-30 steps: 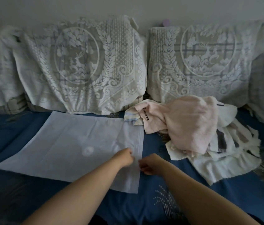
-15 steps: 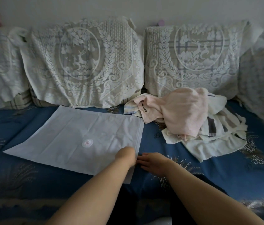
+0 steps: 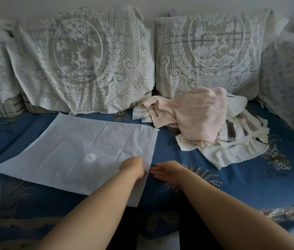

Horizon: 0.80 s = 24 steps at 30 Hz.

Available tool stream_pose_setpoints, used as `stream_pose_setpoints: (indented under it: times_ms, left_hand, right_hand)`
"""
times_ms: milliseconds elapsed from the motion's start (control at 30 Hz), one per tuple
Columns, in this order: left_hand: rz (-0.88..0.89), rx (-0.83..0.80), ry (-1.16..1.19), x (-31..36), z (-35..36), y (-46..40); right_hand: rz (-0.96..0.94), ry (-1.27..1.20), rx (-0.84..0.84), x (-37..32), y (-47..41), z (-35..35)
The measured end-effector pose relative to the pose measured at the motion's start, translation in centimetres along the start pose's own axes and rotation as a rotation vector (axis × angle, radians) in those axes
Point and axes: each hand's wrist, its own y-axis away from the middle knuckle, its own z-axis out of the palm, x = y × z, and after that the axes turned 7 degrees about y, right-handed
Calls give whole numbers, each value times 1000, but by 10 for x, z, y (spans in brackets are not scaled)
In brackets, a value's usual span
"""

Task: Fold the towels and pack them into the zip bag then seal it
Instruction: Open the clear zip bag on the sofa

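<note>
The scene is dim and cool-toned, lit softly from about 2 o'clock, where the wall [image 3: 287, 8] looks brightest. Shadows are faint and diffuse; the blue sofa seat [image 3: 233, 186] darkens toward 7 o'clock. There is no glare. Wide-angle distortion bends the lace cushions [image 3: 81, 60] at the 3 and 9 o'clock edges. The forearms at 6 o'clock look soft and slightly blurred, and the corners are smeared.

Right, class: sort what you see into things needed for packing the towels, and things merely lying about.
Needed: flat white zip bag; crumpled pink towel; grey-striped white towels; left hand; right hand.

Lying about: white lace cushion covers; blue patterned sofa cover.
</note>
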Motion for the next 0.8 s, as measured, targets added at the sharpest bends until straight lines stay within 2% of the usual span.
stream_pose_setpoints:
  times_ms: [133,233,333,467,600,800]
  left_hand:
    - [54,-33,167,-6,-6,-12]
    - [155,-151,286,-15,-11,-18]
    - [170,-135,315,-21,-12,-21]
    - [190,-138,443,-19,-11,-20]
    - [174,-115,686,-15,-17,-14]
    - [204,-35,699,-12,-31,-10]
  right_hand:
    - [-10,79,72,-4,-14,18]
    - [-34,281,126,-12,-20,23]
    - [-132,431,114,-14,-22,22]
    - [-233,375,81,-9,-25,17]
    - [-365,229,32,-13,-29,19]
    - [-530,268,54,-11,-25,24]
